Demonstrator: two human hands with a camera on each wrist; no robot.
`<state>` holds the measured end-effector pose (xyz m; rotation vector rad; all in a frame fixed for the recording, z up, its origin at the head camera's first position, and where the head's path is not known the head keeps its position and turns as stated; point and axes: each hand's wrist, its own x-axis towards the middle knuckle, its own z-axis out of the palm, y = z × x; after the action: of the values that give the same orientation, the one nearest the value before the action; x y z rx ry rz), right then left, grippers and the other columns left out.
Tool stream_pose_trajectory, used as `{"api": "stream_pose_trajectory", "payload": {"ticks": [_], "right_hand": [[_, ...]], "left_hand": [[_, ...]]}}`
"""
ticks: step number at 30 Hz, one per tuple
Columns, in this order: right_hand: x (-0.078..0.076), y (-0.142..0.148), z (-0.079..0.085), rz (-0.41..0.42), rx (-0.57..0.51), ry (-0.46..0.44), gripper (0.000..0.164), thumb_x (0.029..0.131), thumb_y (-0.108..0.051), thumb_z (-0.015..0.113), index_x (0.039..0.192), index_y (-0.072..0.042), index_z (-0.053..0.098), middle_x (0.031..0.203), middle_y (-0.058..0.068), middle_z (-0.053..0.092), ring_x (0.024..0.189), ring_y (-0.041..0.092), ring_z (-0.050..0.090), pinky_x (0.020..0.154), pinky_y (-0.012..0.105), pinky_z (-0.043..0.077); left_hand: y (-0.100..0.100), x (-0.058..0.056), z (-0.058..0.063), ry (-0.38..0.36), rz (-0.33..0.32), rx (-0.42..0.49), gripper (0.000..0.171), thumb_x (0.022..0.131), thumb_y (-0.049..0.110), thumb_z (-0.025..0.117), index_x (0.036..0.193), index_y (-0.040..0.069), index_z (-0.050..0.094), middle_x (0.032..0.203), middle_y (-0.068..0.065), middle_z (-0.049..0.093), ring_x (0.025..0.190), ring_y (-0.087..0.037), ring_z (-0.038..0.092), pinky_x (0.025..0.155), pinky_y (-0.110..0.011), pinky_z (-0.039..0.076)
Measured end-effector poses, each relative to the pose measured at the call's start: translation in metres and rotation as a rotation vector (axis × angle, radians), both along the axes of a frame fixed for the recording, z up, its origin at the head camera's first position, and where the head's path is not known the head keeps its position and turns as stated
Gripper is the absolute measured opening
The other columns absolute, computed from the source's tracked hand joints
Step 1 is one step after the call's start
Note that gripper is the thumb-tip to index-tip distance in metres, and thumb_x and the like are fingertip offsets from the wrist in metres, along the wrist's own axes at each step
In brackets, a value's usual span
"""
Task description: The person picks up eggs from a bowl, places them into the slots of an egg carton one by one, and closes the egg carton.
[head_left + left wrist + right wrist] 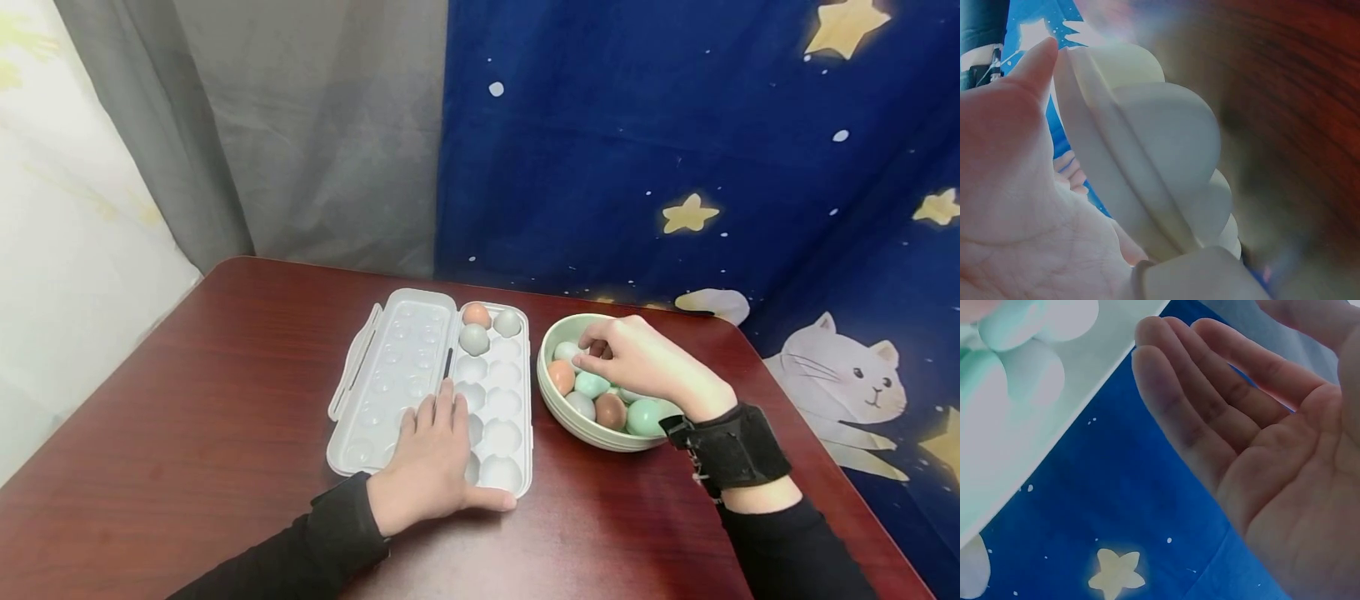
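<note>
Several smooth eggs (611,411) show mint, orange, brown and grey.

In the head view, your left hand (427,475) hides part of the egg carton (504,404). Your right hand (645,362) covers part of the bowl (562,417); fingertip contact with the pale egg (565,354) cannot be determined. In your right wrist view, the edges crop the bowl. In your left wrist view, the table (1297,94) is blurred.
</note>
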<state>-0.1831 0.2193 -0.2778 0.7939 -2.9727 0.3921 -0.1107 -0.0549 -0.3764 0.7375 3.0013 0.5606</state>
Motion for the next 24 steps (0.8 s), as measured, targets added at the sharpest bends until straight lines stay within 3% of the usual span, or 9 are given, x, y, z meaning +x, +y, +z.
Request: {"api": "stream_pose_trajectory", "payload": {"ticks": [11,16,24], "right_hand": [[0.021,0.004,-0.012,-0.041,-0.017,0.09,0.011,0.088,-0.017,0.072,0.087,-0.007,0.07,0.074,-0.007,0.064,0.074,0.015,0.064,0.072,0.039,0.05],[0.03,0.01,-0.013,-0.044,-0.05,0.091,0.005,0.088,-0.012,0.072,0.087,-0.007,0.069,0.074,-0.006,0.063,0.073,0.013,0.062,0.069,0.037,0.051],[0.039,0.024,-0.018,-0.047,-0.022,0.067,0.009,0.086,-0.01,0.073,0.092,-0.003,0.072,0.079,-0.005,0.065,0.074,0.013,0.063,0.068,0.037,0.052]], "left_hand": [[0.0,0.0,0.001,-0.004,-0.001,-0.007,0.132,0.06,0.079,0.073,0.145,-0.013,0.031,0.152,-0.032,0.022,0.133,-0.046,0.03,0.104,-0.061,0.027],[0.0,0.0,0.001,0.011,-0.001,-0.014,0.131,0.06,0.079,0.073,0.145,-0.012,0.032,0.152,-0.032,0.022,0.132,-0.046,0.031,0.104,-0.06,0.028],[-0.001,-0.001,-0.001,0.002,0.001,-0.019,0.132,0.06,0.08,0.071,0.146,-0.012,0.031,0.153,-0.032,0.02,0.133,-0.047,0.031,0.104,-0.06,0.028]]}}
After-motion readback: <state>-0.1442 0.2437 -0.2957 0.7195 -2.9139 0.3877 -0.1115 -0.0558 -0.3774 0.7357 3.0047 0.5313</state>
